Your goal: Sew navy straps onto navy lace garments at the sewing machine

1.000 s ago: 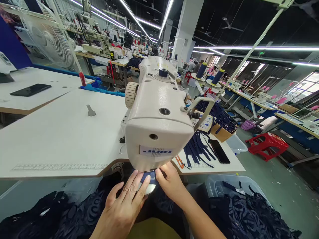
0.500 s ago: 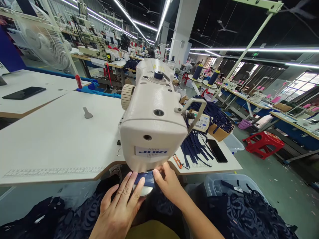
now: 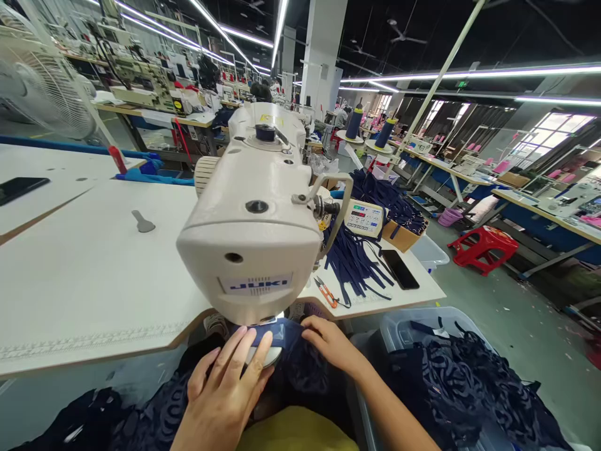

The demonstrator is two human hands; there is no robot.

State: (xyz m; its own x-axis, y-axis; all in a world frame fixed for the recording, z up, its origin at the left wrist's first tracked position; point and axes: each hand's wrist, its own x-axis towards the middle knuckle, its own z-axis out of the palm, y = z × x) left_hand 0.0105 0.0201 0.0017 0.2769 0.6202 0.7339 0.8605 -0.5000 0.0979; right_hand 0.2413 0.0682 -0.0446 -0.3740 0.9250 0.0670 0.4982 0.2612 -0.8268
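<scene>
1. The dark blue cloth (image 3: 287, 333) lies under the front of the sewing machine (image 3: 253, 250), at the edge of the counter (image 3: 94, 282).
2. The left hand (image 3: 225, 391) is flat and open. Its fingers point at the machine and press the cloth.
3. The right hand (image 3: 328, 341) rests on the cloth from the right side, fingers bent. I cannot tell if it pinches.
4. The cloth sits between both hands.

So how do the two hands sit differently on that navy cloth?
The left hand lies flat, fingers straight and spread, pointing toward the sewing machine. The right hand is angled in from the side, fingers together and slightly bent. Both rest on the navy cloth below the machine's head.
</scene>
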